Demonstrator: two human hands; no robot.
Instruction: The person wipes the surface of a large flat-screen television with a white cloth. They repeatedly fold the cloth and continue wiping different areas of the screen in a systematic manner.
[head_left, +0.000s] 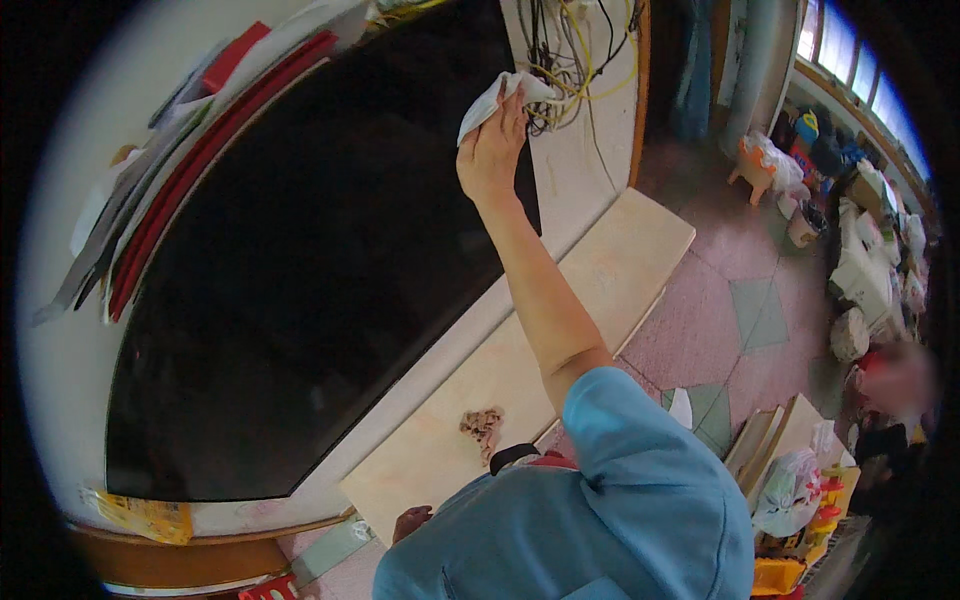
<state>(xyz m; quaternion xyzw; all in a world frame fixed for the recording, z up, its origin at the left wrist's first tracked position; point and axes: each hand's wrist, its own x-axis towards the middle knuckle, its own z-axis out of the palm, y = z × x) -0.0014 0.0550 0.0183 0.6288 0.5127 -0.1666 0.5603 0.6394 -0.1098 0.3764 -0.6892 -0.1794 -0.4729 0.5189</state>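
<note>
A large black glossy panel, apparently a television screen (300, 262), fills the left and middle of the view. My right hand (491, 154) is stretched out to its far right edge, fingers spread over a white cloth or tissue (487, 105) held against the panel beside a tangle of cables (562, 82). Low in the view, my left hand (411, 523) rests near the edge of a pale bench or tabletop (442, 382); my blue shirt hides most of it, so its grip is unclear. A small heap of brownish pieces (482, 429) lies on the pale top.
Red and grey flat items (217, 172) lie along the panel's upper edge. A yellow packet (150, 517) is by its lower left corner. To the right, a tiled floor (682, 307) has an orange stool (754, 169), a bin (806, 225), bags and boards. A blurred person or figure (892, 382) is at far right.
</note>
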